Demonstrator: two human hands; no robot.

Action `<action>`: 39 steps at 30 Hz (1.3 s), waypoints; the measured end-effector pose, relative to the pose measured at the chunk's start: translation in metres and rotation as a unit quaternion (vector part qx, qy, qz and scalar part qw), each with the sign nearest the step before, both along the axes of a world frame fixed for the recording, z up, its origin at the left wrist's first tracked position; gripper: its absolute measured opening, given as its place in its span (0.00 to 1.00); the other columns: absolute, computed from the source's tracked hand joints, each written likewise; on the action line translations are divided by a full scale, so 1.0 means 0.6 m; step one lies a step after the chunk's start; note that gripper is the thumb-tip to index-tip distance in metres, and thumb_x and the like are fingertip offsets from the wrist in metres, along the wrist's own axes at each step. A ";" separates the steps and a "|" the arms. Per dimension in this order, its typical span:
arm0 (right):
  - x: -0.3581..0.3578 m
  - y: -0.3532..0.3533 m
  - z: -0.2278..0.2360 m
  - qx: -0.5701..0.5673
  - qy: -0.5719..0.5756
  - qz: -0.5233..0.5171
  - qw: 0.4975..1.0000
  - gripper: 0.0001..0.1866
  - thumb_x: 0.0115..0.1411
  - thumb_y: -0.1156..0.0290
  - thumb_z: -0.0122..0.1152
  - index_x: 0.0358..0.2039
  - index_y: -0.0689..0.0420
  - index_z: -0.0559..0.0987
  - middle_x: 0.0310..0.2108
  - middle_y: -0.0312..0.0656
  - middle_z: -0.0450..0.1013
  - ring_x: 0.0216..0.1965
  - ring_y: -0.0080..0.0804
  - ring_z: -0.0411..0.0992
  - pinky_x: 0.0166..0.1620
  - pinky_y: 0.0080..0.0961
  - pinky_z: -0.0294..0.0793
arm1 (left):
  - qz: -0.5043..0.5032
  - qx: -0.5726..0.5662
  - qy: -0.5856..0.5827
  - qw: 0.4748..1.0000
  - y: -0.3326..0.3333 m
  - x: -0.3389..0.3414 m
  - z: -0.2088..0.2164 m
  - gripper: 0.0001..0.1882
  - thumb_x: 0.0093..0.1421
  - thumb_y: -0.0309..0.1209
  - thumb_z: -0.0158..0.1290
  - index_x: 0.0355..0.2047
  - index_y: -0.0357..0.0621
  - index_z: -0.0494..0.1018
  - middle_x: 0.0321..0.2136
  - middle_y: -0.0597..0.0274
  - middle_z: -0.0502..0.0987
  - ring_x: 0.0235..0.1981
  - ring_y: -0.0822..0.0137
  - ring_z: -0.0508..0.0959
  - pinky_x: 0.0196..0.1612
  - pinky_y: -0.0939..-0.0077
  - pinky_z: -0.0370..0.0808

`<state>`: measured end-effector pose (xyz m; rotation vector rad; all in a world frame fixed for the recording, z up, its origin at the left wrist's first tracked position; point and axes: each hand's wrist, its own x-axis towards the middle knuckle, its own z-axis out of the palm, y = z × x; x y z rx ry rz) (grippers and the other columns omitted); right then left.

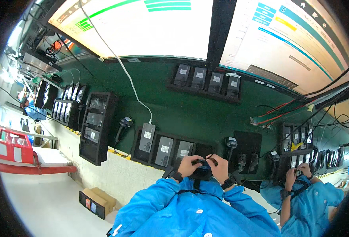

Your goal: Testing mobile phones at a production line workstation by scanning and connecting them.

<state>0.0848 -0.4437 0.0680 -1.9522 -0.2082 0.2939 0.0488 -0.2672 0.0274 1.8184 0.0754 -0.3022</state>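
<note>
Close to my body, at the bench's front edge, my left hand (189,165) and my right hand (220,168) grip a dark, glossy smartphone (202,171) between them. Fingers of both hands curl around its upper edge, and its screen detail is too dark to make out. Just beyond my hands lies a black foam tray (173,138). In it rest grey smartphones with white labels, one (164,151) in the middle and another (183,150) nearest my left hand. A third smartphone (147,137) at the tray's left end has a white cable (133,85) plugged into its top.
Two large monitors (143,33) stand along the back of the green bench (123,75). Before them sits a tray of labelled phones (198,78). Handheld scanners (230,143) flank the near tray. Another tray (99,128) overhangs at left. A co-worker in blue (311,203) works at right.
</note>
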 end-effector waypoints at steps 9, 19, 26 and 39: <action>-0.027 -0.013 0.010 -0.120 -0.172 0.027 0.977 0.07 0.51 0.71 0.63 0.31 0.56 0.80 0.30 0.42 0.76 0.30 0.39 0.75 0.33 0.29 0.74 | -0.006 0.018 -0.027 0.999 -0.015 -0.019 -0.015 0.14 0.49 0.25 0.61 0.38 0.40 0.77 0.35 0.55 0.80 0.37 0.63 0.79 0.42 0.71 0.74; 0.093 0.020 -0.082 -0.066 -0.113 0.012 0.991 0.07 0.54 0.71 0.57 0.31 0.61 0.78 0.29 0.49 0.75 0.30 0.40 0.75 0.35 0.30 0.72 | 0.191 0.054 -0.061 0.978 0.009 -0.027 0.015 0.25 0.50 0.25 0.57 0.51 0.46 0.70 0.47 0.55 0.73 0.47 0.62 0.75 0.46 0.71 0.73; 0.096 0.048 -0.148 -0.191 -0.188 -0.155 0.951 0.21 0.52 0.68 0.61 0.48 0.56 0.74 0.38 0.44 0.75 0.43 0.46 0.69 0.49 0.40 0.66 | 0.307 0.147 -0.050 0.939 0.167 -0.041 -0.041 0.23 0.48 0.26 0.56 0.48 0.46 0.70 0.45 0.52 0.73 0.43 0.54 0.74 0.46 0.65 0.71; -0.001 0.321 -0.089 -0.014 0.071 0.008 0.997 0.13 0.59 0.67 0.57 0.42 0.59 0.76 0.33 0.44 0.76 0.35 0.32 0.76 0.39 0.27 0.74 | 0.292 0.225 -0.056 0.928 0.364 0.015 -0.127 0.18 0.50 0.27 0.56 0.43 0.40 0.74 0.35 0.49 0.77 0.39 0.45 0.76 0.42 0.63 0.72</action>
